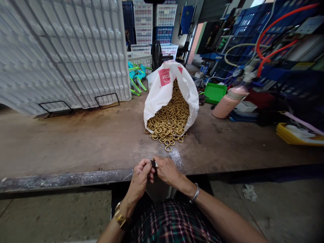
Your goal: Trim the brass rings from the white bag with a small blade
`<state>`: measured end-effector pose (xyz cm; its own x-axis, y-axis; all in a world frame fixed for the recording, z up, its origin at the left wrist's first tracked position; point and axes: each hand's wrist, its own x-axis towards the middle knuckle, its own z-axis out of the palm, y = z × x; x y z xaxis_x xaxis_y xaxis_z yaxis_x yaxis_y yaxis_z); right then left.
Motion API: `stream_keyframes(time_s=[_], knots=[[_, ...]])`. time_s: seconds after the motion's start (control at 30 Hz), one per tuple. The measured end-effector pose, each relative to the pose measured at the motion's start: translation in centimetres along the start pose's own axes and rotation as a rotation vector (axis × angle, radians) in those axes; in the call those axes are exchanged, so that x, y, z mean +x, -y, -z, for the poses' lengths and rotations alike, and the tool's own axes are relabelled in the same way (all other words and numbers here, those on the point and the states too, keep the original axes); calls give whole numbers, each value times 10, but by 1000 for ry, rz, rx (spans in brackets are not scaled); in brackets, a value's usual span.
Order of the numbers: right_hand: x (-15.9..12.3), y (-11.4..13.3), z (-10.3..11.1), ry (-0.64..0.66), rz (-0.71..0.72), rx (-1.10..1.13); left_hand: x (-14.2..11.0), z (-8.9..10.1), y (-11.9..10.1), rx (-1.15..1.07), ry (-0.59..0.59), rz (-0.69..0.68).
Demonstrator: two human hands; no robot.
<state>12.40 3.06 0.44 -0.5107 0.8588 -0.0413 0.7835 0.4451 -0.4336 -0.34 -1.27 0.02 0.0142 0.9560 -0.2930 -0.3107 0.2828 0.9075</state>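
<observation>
My left hand (141, 174) and my right hand (167, 170) meet just above the table's front edge, fingers closed. Between their fingertips is a small dark piece (153, 164), with a bit of white beside it; its kind is too small to tell. Beyond the hands, a white plastic bag (191, 89) lies on its side, its mouth facing me. Brass-coloured rings (172, 116) fill it and spill onto the wood. One loose ring (168, 149) lies nearest my hands.
Ribbed white plastic trays (83, 50) stand upright at the left, by black wire stands (107, 100). To the right are a pink bottle (227, 103), a green box (215, 93) and a yellow tray (291, 136). Crates (143, 20) are stacked behind the wooden table (76, 141).
</observation>
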Motion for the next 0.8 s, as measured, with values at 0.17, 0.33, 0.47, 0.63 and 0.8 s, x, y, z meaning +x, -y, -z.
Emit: stream_keyframes(time_s=[0.17,0.33,0.47,0.63,0.8], knots=[[0,4,2,41,-46,-38,-1,0,-1,19,1,-12],[-1,6,3,54,-54,-52,-1,-2,0,87,-37,-20],[0,7,5,88,-60,-91,-1,-2,1,109,-49,-49],[3,4,9,143,-23,-123,-1,2,3,112,-16,-78],[4,-11,13,98,-161,-178,-8,6,8,-14,102,-48]])
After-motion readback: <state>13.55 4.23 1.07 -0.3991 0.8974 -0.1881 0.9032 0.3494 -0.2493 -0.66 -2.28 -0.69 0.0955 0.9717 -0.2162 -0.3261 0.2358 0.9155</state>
